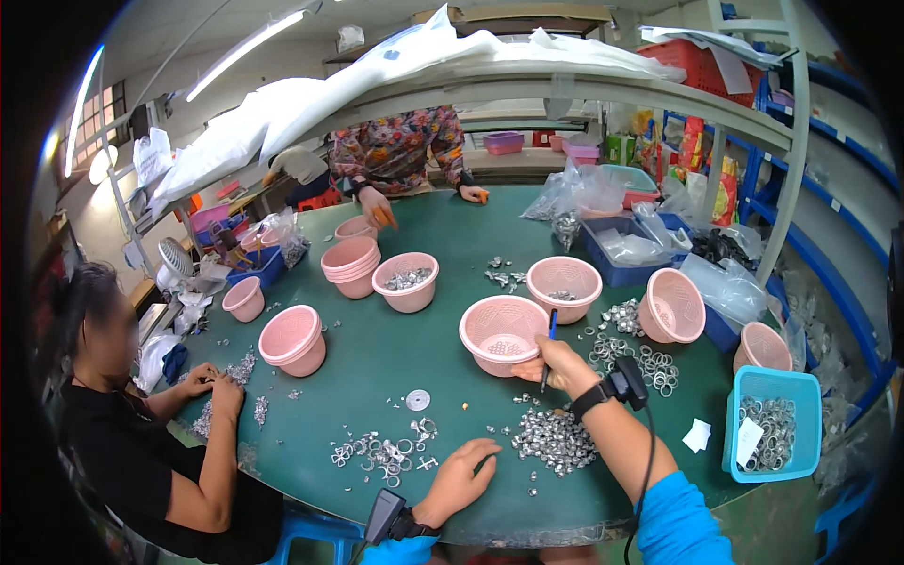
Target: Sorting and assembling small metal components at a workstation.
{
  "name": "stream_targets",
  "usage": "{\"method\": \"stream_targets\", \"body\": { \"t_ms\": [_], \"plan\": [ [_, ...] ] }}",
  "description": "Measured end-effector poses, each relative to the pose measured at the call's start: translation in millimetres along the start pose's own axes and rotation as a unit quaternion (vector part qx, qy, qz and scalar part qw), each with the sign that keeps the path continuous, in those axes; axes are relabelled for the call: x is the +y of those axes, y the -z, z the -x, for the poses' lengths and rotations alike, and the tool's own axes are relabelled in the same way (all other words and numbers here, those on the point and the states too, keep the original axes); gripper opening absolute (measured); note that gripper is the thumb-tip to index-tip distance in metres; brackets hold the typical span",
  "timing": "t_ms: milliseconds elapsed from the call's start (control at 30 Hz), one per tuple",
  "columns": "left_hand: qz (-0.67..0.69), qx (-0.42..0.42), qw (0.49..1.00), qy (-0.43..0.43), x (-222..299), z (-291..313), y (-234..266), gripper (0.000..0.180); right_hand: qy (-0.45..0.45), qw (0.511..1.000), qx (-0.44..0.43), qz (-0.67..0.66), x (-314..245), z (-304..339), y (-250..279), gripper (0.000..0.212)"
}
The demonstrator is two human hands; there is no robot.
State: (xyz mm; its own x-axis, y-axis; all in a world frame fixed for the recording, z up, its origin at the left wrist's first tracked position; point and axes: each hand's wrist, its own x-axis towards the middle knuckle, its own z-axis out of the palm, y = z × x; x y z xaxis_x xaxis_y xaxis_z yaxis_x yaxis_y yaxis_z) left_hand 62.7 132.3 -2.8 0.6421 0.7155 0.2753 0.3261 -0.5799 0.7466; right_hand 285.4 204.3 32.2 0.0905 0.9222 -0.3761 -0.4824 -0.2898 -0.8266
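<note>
My right hand is closed at the near right rim of a pink plastic basket, and a blue pen sticks up from between its fingers. Little shows inside this basket apart from its perforated bottom. My left hand lies on the table's near side with loosely stretched fingers, holding nothing. To its left are scattered silver metal rings. A dense heap of small silver metal pieces sits between my two hands. Behind the gripped basket, another pink basket holds a few metal pieces.
On the green table stand several more pink baskets. A turquoise basket of rings is at the right edge. A person in black handles small parts at left; another in a floral top stands across. A shelf spans overhead.
</note>
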Motion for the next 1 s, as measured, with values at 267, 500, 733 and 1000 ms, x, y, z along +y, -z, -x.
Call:
{"method": "stream_targets", "body": {
  "t_ms": [267, 500, 733, 1000],
  "plan": [
    [0.008, -0.006, 0.999, -0.042, -13.8, -52.8, -12.9, 0.027, 0.018, 0.978, 0.066, 0.199, 20.2, 116.2, 83.5, 0.035],
    [-0.017, -0.117, 0.993, -0.026, -47.1, -91.5, -44.3, 0.044, 0.188, 0.673, 0.232, 0.676, 65.2, 169.5, 126.8, 0.035],
    [-0.07, -0.157, 0.978, -0.121, -10.8, -60.5, -51.7, 0.042, 0.366, 0.658, 0.108, 0.649, 75.7, 148.3, 74.4, 0.04],
    [-0.125, -0.208, 0.954, -0.174, 5.8, -6.2, -28.8, 0.034, 0.377, 0.691, -0.008, 0.616, 110.5, 161.8, 68.4, 0.031]
  ]
}}
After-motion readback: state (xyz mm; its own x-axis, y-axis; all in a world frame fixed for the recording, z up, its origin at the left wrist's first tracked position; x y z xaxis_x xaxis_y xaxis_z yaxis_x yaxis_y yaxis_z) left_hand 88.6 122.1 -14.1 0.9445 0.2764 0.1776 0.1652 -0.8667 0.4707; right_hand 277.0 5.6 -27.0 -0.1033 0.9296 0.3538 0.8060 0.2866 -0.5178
